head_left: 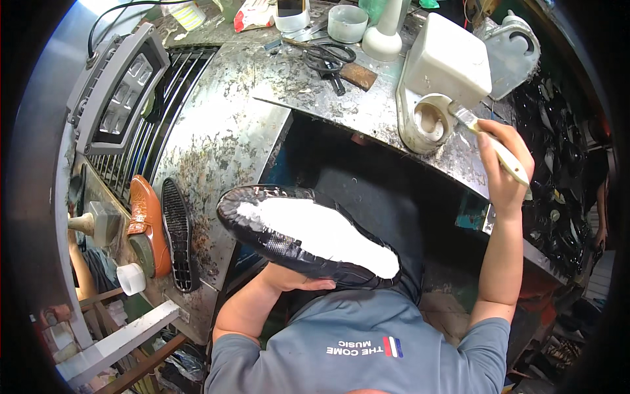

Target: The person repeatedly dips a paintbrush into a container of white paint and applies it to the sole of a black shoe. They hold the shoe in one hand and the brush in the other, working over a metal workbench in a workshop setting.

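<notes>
In my left hand [298, 279] lies a black shoe [275, 236], turned bottom up. Its underside is mostly white, and the black edge is folded in around it. The fingers are largely hidden beneath the shoe. My right hand [506, 172] grips the pale handle of a flat brush [502, 157]. The bristle end of the brush is at the rim of a round cup on a white glue pot [453, 56], at the right of the bench. A milky white liquid shows inside that cup.
Scissors [328, 58], a brown block [358, 76] and a round container [348, 24] lie on the worn metal bench [216, 79]. At left are a floodlight [121, 92], a brown shoe [146, 217] and a black sole [177, 236]. Dark shoes fill the right side.
</notes>
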The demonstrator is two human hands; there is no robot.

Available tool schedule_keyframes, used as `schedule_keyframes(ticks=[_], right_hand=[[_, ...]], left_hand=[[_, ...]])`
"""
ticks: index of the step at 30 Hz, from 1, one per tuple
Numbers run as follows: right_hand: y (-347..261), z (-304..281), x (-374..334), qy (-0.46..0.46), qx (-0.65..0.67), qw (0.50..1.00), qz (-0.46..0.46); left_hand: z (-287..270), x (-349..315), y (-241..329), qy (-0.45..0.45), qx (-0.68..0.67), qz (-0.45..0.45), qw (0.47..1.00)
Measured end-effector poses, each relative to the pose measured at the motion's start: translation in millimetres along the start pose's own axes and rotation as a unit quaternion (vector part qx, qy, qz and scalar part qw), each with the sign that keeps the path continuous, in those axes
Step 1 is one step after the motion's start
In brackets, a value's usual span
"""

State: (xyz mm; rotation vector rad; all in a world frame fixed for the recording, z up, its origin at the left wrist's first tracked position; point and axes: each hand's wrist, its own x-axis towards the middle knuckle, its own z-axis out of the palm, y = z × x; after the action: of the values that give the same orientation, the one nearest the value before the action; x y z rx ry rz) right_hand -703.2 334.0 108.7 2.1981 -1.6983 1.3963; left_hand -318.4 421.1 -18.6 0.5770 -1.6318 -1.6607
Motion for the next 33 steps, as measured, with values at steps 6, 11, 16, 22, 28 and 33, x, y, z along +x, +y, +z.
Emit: schedule_keyframes(ticks=[6, 11, 16, 22, 28, 33], right_hand=[[13, 7, -12, -0.079, 0.002, 0.996, 0.034], [12, 4, -15, -0.060, 0.015, 0.997, 0.045], [13, 7, -17, -0.042, 0.047, 0.998, 0.026], [-2, 3, -41, -0.087, 0.247, 0.964, 0.037], [-41, 15, -47, -0.128, 0.394, 0.910, 0.003], [-45, 30, -46, -0.076, 0.394, 0.916, -0.025]], left_hand=[[-5, 21, 18, 0.035, 0.077, 0.035, 0.996], [-13, 40, 40, 0.083, 0.175, 0.063, 0.979], [0, 44, 59, 0.181, 0.215, 0.012, 0.960], [-14, 63, 92, 0.034, 0.593, 0.291, 0.750], [-19, 60, 116, -0.058, 0.641, 0.308, 0.701], [-7, 57, 129, -0.079, 0.657, 0.274, 0.698]])
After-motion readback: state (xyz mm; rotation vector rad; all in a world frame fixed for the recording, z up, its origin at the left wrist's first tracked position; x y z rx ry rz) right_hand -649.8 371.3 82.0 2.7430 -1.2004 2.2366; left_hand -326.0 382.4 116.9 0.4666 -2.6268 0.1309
